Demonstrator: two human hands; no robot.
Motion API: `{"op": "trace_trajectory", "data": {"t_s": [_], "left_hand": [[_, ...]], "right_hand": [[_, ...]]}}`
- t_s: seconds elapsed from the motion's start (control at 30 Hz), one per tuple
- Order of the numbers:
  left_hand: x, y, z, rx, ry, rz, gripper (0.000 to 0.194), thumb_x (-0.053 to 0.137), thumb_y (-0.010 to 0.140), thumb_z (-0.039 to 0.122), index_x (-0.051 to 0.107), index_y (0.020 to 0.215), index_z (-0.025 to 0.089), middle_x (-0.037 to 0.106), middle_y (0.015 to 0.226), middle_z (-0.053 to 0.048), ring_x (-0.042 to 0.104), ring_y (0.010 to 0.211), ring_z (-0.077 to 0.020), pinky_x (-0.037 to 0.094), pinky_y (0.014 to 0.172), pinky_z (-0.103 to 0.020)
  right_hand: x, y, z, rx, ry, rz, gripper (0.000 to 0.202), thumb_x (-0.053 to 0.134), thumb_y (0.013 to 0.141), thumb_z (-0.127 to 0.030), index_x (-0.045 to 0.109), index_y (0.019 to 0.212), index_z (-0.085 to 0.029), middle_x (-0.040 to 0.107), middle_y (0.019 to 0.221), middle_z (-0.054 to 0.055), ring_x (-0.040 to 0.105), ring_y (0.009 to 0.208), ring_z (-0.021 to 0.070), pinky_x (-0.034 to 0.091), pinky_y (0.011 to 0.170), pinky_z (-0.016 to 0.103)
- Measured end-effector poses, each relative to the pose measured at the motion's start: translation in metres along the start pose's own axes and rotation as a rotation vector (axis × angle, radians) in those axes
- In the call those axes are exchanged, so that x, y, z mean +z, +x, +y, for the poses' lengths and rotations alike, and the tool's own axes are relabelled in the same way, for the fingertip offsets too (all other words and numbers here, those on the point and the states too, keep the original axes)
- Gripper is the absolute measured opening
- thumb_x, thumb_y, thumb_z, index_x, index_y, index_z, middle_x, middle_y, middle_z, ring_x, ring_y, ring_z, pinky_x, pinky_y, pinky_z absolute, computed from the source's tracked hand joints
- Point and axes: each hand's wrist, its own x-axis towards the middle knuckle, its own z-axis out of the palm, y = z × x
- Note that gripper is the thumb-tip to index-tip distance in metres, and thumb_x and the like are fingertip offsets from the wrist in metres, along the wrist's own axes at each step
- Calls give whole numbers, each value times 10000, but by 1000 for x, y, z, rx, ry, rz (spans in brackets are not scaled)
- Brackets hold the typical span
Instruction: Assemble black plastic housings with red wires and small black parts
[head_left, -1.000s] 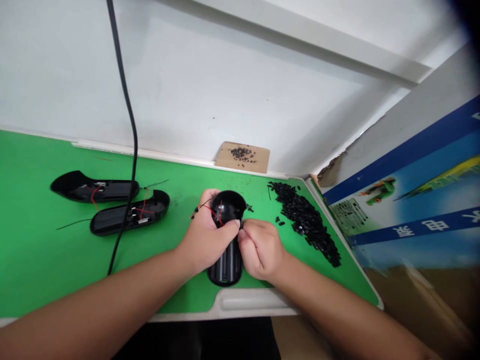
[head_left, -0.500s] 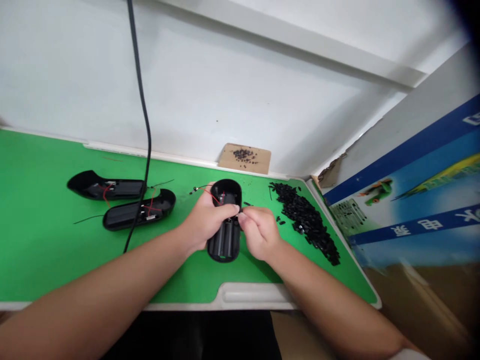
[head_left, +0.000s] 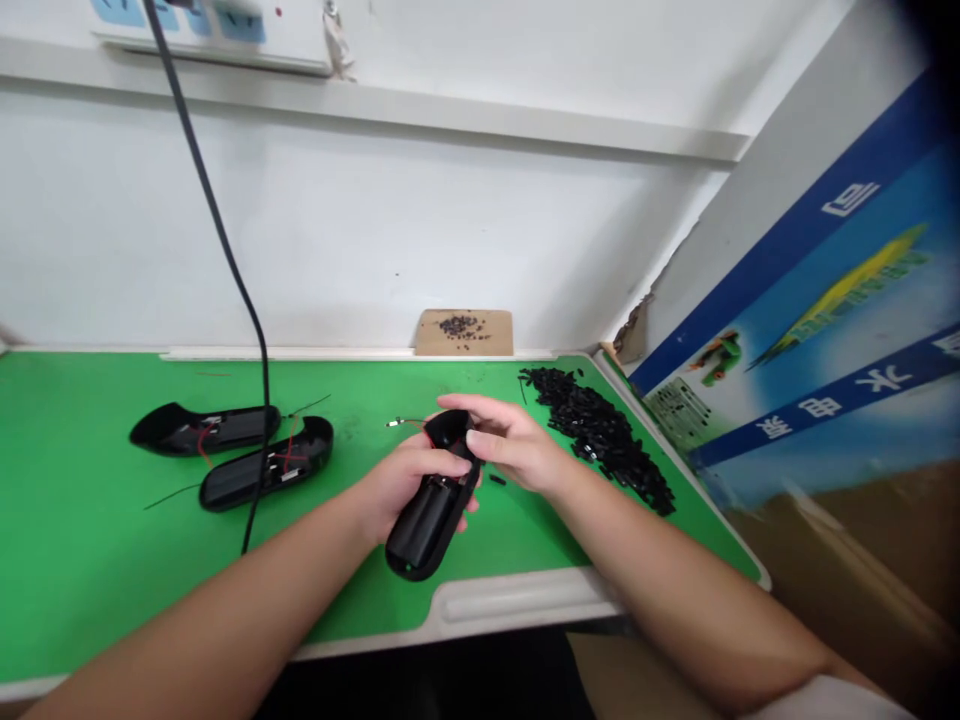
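A black plastic housing point(head_left: 422, 530) with an elongated hollow body is held tilted above the green table. My left hand point(head_left: 405, 480) wraps round it, thumb across the inside and fingertips showing beyond the far side. At the housing's upper right rim, my right hand point(head_left: 517, 445) grips the edge between thumb and fingers. A red wire with a small white-tipped connector point(head_left: 394, 423) sticks out to the left of the housing. Just right of it, a small black piece point(head_left: 497, 480) lies on the table. What sits under my left thumb is hidden.
Two similar black housings with red wires, a rear one point(head_left: 240, 432) and a front one point(head_left: 236, 480), lie at left. A black cable point(head_left: 225, 240) hangs before them. Small black parts point(head_left: 600, 435) are heaped at right. Cardboard point(head_left: 480, 340) with tiny dark bits leans at the wall.
The housing has tilted, its lower end swinging left. My right hand has gone from pinching at its right side to gripping the upper rim. The camera view has shifted upward.
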Motion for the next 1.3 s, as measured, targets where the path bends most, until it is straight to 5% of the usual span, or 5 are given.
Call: {"op": "trace_trajectory", "data": {"t_s": [0.3, 0.57, 0.9, 1.13, 1.3], "left_hand": [[-7, 0, 4, 248, 387, 193, 392, 791, 672, 316, 619, 973, 132, 621, 691, 0, 543, 491, -110, 421, 430, -217], [-13, 12, -3, 431, 95, 298, 368, 827, 646, 272, 684, 956, 136, 694, 873, -33, 625, 797, -154, 500, 753, -277], [-12, 10, 0, 412, 44, 330, 345, 828, 663, 330, 694, 930, 157, 698, 848, -20, 623, 744, -137, 503, 727, -275], [-9, 0, 1, 83, 45, 23, 316, 833, 660, 322, 689, 877, 142, 671, 683, -20, 595, 572, -120, 472, 601, -257], [-10, 1, 2, 30, -62, 9, 351, 814, 662, 423, 683, 818, 137, 675, 707, -46, 600, 580, -129, 461, 581, -252]], "right_hand": [[3, 0, -5, -158, -312, 184, 326, 650, 854, -432, 703, 1103, -228, 739, 1069, 58, 696, 957, 205, 558, 885, 378], [17, 5, 10, -201, -414, 378, 423, 543, 913, -494, 650, 1236, -244, 667, 1257, 64, 618, 1165, 227, 460, 1054, 430], [7, 5, 8, -147, -154, 334, 408, 662, 834, -489, 675, 1163, -248, 698, 1189, 57, 641, 1101, 235, 477, 1009, 433], [5, -2, -7, -25, 117, -50, 523, 725, 767, -497, 648, 1213, -235, 639, 1295, 110, 590, 1210, 290, 421, 1062, 517], [1, -1, -4, -5, 153, 19, 470, 758, 739, -486, 682, 1112, -210, 709, 1158, 113, 658, 1102, 282, 460, 1020, 512]]}}
